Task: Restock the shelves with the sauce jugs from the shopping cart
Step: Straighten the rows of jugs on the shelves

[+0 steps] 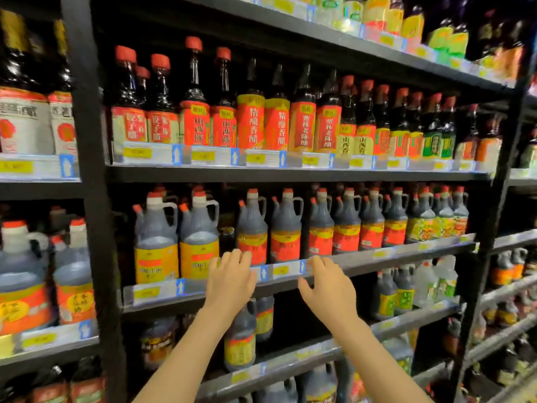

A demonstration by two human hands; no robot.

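Observation:
Dark sauce jugs with orange caps and handles stand in a row on the middle shelf [363, 261]. Two bear yellow labels [157, 257], and the ones to their right bear red labels [252, 245]. Between the yellow-label jugs and the red-label jugs there is a dark gap. My left hand [231, 276] is raised in front of that gap, fingers spread, at the shelf's front edge. My right hand [325, 283] is held up beside it, fingers relaxed, just before the price rail. Neither hand holds anything. The shopping cart is out of view.
Tall vinegar bottles with red caps [194, 117] fill the shelf above. Lower shelves hold more jugs [239, 338]. A black upright post [96, 199] divides this bay from the left one, where large jugs [23, 280] stand. Another post [491, 228] closes the right side.

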